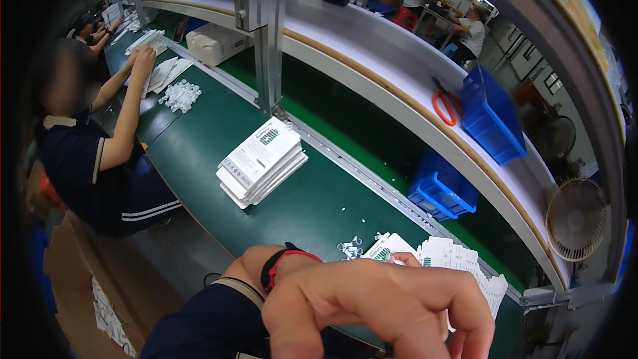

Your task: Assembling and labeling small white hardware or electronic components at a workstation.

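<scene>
My left hand (pixel 392 292), with a red and black bracelet (pixel 268 271) at its wrist, is raised large in front. Its thumb is apart from the bent fingers, nothing shows between them, and the tips run out below. Behind it a few fingertips of my right hand (pixel 407 258) grip a white box (pixel 380 250) with green print, with a small whitish piece at the tips; the rest of that hand is hidden. Small clear plastic pieces (pixel 349 248) lie left of this box. To its right, several flat white cartons (pixel 458 256) are fanned out, partly covered by my left hand.
A stack of white boxes (pixel 260 159) stands mid-table on the green work surface (pixel 193 173). At left a co-worker (pixel 80 139) handles flat cartons beside a pile of clear pieces (pixel 179 96). Across the metal rail are blue bins (pixel 444 186), a shelf (pixel 392 60), red-handled scissors (pixel 444 108) and a fan (pixel 577 219).
</scene>
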`<state>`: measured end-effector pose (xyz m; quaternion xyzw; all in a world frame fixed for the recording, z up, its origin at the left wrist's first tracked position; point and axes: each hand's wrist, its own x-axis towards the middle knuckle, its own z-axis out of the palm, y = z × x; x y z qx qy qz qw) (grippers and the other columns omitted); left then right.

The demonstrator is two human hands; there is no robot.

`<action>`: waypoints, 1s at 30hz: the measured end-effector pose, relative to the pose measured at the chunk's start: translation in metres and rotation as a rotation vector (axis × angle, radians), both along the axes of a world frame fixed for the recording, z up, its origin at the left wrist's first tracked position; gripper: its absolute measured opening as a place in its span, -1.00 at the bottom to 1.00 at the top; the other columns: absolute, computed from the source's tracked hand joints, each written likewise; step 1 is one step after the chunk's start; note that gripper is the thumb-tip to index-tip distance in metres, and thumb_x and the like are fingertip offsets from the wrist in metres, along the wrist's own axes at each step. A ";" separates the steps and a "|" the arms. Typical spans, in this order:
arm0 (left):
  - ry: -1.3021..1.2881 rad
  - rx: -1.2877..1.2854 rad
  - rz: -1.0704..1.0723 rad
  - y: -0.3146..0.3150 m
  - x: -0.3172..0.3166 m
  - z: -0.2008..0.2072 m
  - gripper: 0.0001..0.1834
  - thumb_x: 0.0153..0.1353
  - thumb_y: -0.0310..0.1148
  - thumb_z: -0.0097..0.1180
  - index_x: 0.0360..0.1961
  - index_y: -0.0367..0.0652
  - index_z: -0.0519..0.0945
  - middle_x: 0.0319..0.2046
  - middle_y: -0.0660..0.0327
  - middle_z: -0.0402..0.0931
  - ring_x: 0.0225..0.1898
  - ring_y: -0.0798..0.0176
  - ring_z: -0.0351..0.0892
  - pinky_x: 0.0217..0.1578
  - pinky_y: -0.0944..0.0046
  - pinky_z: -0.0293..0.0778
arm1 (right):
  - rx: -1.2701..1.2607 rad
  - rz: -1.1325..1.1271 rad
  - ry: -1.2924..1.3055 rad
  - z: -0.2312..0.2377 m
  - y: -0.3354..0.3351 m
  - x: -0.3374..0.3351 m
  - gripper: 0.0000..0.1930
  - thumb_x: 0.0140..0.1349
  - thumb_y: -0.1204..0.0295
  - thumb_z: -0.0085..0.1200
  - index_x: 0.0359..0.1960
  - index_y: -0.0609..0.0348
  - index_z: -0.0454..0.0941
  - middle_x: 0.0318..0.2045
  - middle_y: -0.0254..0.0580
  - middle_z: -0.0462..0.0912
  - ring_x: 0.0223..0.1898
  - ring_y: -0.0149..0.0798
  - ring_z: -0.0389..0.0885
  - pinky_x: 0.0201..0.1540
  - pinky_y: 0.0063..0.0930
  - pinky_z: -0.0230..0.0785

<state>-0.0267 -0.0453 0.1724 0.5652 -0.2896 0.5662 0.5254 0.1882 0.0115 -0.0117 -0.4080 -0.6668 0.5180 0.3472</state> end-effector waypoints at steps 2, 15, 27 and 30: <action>0.044 -0.024 -0.029 0.003 0.009 0.002 -0.10 0.07 0.35 -0.02 -0.17 -0.51 0.53 -0.11 -0.18 0.36 -0.31 0.20 0.44 -0.33 0.29 0.37 | 0.022 -0.002 -0.037 0.002 0.000 -0.001 -0.88 0.16 0.53 0.15 -0.28 0.28 0.54 -0.35 -0.27 0.60 -0.28 -0.49 0.48 -0.20 -0.63 0.32; -0.047 -0.293 -0.284 -0.001 0.022 -0.001 -0.35 -0.38 -0.06 0.53 -0.39 -0.22 0.41 -0.49 0.37 0.37 -0.47 0.48 0.35 -0.42 0.49 0.29 | -0.064 -0.046 -0.057 -0.014 0.007 0.015 -0.89 0.17 0.57 0.08 -0.26 0.27 0.48 -0.36 -0.27 0.55 -0.34 -0.50 0.42 -0.24 -0.64 0.29; 0.036 -0.471 -0.895 -0.007 0.030 -0.003 -0.51 -0.20 -0.25 0.47 -0.36 -0.25 0.43 -0.51 0.35 0.42 -0.50 0.51 0.43 -0.51 0.57 0.36 | -0.055 -0.053 -0.076 -0.012 0.003 0.010 -0.89 0.20 0.49 0.11 -0.30 0.24 0.47 -0.37 -0.29 0.51 -0.33 -0.49 0.39 -0.21 -0.61 0.26; -0.058 -0.394 -0.844 -0.006 0.033 -0.004 -0.65 -0.01 -0.31 0.36 -0.36 -0.26 0.44 -0.52 0.34 0.44 -0.50 0.51 0.44 -0.50 0.56 0.36 | -0.059 -0.051 -0.060 -0.009 0.002 0.008 -0.88 0.19 0.49 0.11 -0.30 0.24 0.47 -0.38 -0.30 0.51 -0.32 -0.49 0.39 -0.20 -0.61 0.26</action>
